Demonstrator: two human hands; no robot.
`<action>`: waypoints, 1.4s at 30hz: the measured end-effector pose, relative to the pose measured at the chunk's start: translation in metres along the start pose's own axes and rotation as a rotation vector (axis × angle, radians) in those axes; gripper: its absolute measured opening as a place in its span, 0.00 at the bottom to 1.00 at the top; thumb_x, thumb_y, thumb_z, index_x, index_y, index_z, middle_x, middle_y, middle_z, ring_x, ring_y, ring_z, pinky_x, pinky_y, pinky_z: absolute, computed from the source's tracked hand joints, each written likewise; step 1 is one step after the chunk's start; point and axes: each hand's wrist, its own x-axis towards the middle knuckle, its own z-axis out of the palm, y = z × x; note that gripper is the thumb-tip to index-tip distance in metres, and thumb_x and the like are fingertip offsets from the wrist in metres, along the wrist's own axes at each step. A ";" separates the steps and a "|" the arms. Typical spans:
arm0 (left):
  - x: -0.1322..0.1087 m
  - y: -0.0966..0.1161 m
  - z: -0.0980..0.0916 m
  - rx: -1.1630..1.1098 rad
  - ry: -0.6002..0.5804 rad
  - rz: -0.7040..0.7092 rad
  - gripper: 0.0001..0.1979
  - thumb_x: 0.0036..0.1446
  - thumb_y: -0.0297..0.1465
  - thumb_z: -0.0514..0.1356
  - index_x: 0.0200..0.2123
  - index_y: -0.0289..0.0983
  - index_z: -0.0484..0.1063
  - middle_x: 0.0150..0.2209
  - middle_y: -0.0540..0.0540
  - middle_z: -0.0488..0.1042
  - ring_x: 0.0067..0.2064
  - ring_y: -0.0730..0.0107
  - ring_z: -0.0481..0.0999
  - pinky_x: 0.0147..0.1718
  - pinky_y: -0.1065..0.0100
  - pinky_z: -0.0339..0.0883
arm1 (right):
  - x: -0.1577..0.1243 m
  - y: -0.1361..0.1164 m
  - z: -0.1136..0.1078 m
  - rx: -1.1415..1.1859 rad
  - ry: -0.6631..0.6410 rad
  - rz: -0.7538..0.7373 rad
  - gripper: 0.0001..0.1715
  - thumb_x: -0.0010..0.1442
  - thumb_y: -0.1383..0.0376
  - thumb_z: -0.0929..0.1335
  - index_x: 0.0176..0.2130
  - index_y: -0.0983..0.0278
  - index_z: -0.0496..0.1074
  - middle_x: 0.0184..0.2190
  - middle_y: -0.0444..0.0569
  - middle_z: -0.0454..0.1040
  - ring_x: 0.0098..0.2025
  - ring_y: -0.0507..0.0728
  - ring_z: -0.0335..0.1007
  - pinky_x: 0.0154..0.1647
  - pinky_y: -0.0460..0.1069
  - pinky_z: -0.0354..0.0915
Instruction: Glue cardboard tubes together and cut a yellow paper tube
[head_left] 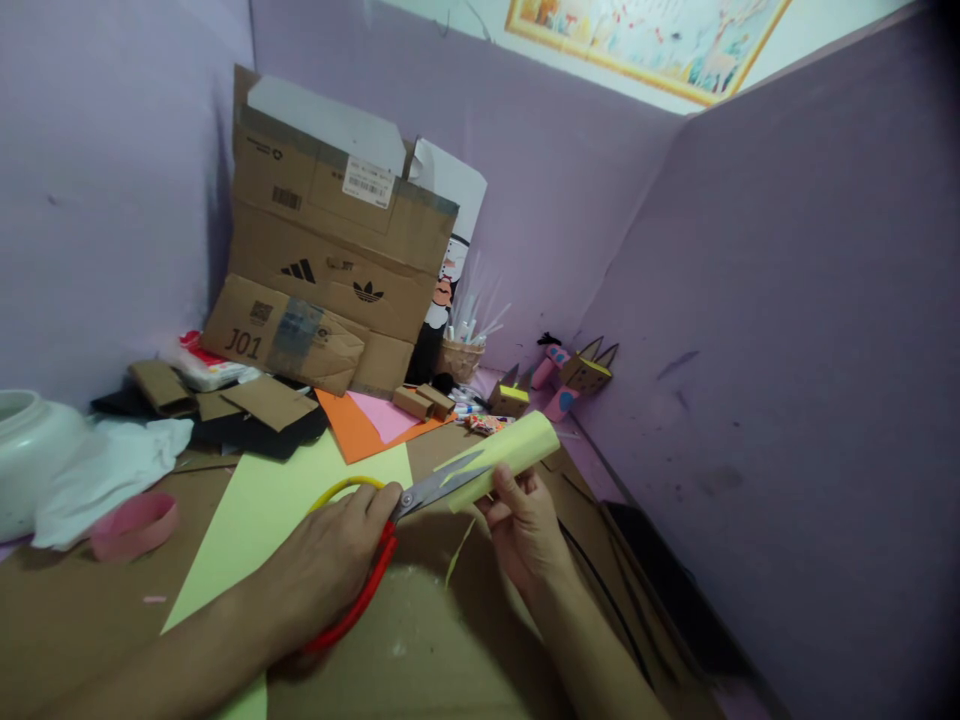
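My left hand (337, 550) is closed around the handles of a pair of scissors (439, 488), one handle yellow and the other red. The steel blades are spread and reach up to the near end of a rolled piece of yellow paper (525, 445). Gripping that roll from below and the side is my right hand (519, 515), thumb on its near face. A thin yellow strip (459, 555) dangles below the blades. Under my left arm, a larger yellow sheet (255, 510) lies flat on the cardboard-covered table (390, 650).
Flattened cardboard boxes (337, 250) lean on the back wall. Left stand a white jar (37, 460) and a roll of pink tape (135, 525). Behind my hands are orange paper (349, 435), small cardboard pieces (412, 402), a cup of glue sticks (461, 358) and paper crafts (585, 372).
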 end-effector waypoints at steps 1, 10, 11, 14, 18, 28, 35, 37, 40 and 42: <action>-0.001 0.000 0.000 -0.010 0.008 0.000 0.18 0.56 0.20 0.44 0.48 0.37 0.61 0.39 0.42 0.70 0.40 0.62 0.71 0.40 0.59 0.67 | 0.000 0.000 0.000 0.003 0.006 0.002 0.22 0.38 0.63 0.78 0.34 0.62 0.71 0.33 0.43 0.75 0.34 0.54 0.72 0.38 0.52 0.70; -0.002 -0.001 -0.004 -0.058 -0.023 0.007 0.15 0.56 0.21 0.44 0.44 0.38 0.62 0.37 0.43 0.71 0.39 0.62 0.72 0.39 0.62 0.67 | 0.001 -0.002 0.002 0.045 0.025 0.019 0.24 0.34 0.65 0.79 0.33 0.62 0.71 0.32 0.43 0.76 0.33 0.53 0.72 0.36 0.50 0.70; -0.002 -0.001 -0.004 -0.064 -0.020 0.009 0.14 0.56 0.21 0.45 0.44 0.38 0.62 0.37 0.44 0.71 0.39 0.62 0.72 0.39 0.62 0.67 | 0.001 -0.002 0.002 0.044 0.022 0.019 0.24 0.35 0.65 0.79 0.33 0.63 0.71 0.32 0.43 0.76 0.33 0.53 0.72 0.36 0.49 0.70; -0.002 -0.002 -0.002 -0.075 -0.014 0.011 0.13 0.57 0.22 0.45 0.43 0.39 0.62 0.37 0.44 0.71 0.39 0.62 0.73 0.38 0.63 0.67 | 0.000 -0.002 0.002 0.030 0.010 0.016 0.23 0.36 0.64 0.79 0.33 0.62 0.71 0.33 0.43 0.76 0.34 0.53 0.72 0.38 0.50 0.70; -0.003 -0.004 -0.001 -0.080 -0.014 0.019 0.14 0.56 0.22 0.45 0.44 0.38 0.62 0.36 0.44 0.72 0.39 0.62 0.73 0.38 0.63 0.67 | 0.000 -0.002 0.002 0.016 0.012 0.015 0.23 0.35 0.64 0.79 0.33 0.62 0.71 0.33 0.44 0.76 0.34 0.54 0.72 0.38 0.51 0.71; -0.002 -0.006 0.000 -0.110 0.007 0.065 0.14 0.56 0.24 0.46 0.45 0.38 0.62 0.36 0.43 0.72 0.38 0.63 0.73 0.37 0.64 0.67 | 0.000 -0.002 0.002 -0.006 0.001 -0.008 0.21 0.37 0.65 0.78 0.32 0.62 0.70 0.32 0.43 0.75 0.33 0.54 0.72 0.37 0.51 0.71; -0.002 -0.003 0.002 -0.114 0.035 0.057 0.20 0.54 0.20 0.45 0.50 0.37 0.59 0.40 0.42 0.71 0.41 0.62 0.71 0.40 0.62 0.67 | -0.005 0.002 0.006 -0.012 -0.002 0.014 0.27 0.33 0.64 0.79 0.35 0.62 0.71 0.30 0.41 0.74 0.30 0.52 0.71 0.26 0.45 0.68; -0.002 -0.003 0.002 -0.105 0.023 0.043 0.21 0.53 0.19 0.45 0.50 0.37 0.59 0.40 0.42 0.71 0.41 0.63 0.72 0.41 0.63 0.67 | -0.007 0.003 0.008 -0.007 0.013 0.015 0.26 0.33 0.65 0.79 0.34 0.62 0.70 0.29 0.41 0.74 0.30 0.53 0.71 0.27 0.46 0.68; -0.002 -0.004 0.001 -0.081 0.009 0.028 0.21 0.53 0.19 0.45 0.50 0.38 0.58 0.40 0.43 0.71 0.41 0.63 0.72 0.41 0.63 0.67 | -0.007 0.004 0.008 -0.011 0.020 0.012 0.26 0.33 0.65 0.79 0.34 0.62 0.70 0.29 0.41 0.74 0.30 0.53 0.71 0.28 0.47 0.68; -0.002 -0.004 0.001 -0.072 -0.002 0.022 0.21 0.54 0.19 0.45 0.51 0.39 0.58 0.40 0.43 0.71 0.41 0.63 0.73 0.40 0.64 0.67 | -0.007 0.004 0.008 -0.023 0.012 0.003 0.26 0.34 0.65 0.79 0.34 0.62 0.70 0.29 0.41 0.74 0.30 0.53 0.70 0.28 0.46 0.67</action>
